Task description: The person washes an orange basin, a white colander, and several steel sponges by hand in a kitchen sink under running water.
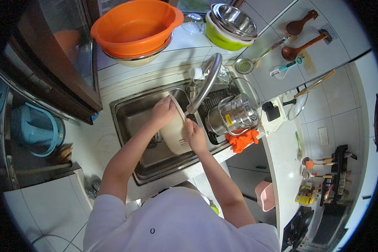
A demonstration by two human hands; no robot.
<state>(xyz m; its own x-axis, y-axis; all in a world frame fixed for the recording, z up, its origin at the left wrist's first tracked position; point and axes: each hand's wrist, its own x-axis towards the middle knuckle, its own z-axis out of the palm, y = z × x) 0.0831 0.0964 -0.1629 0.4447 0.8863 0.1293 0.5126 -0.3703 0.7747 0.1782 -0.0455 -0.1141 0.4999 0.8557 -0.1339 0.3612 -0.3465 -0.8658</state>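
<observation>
A cream plastic basin (174,134) is tilted on its side over the left bowl of the stainless steel sink (138,171). My left hand (164,111) grips its rim at the upper left, and my right hand (195,136) holds the rim at the right, thumb up. The basin's inside faces away from view. Just above my right hand is the spout of the curved metal faucet (214,69); whether water runs cannot be told. The drain strainer (157,138) shows partly behind the basin.
Right of the faucet, a stainless steel pot (220,115) stands by an orange cloth (242,140). Behind the sink are an orange basin (135,25), a glass bowl (193,22) and stacked bowls (228,44). A dark-framed window (56,69) juts in at the left. Ladles (291,53) hang on the right wall.
</observation>
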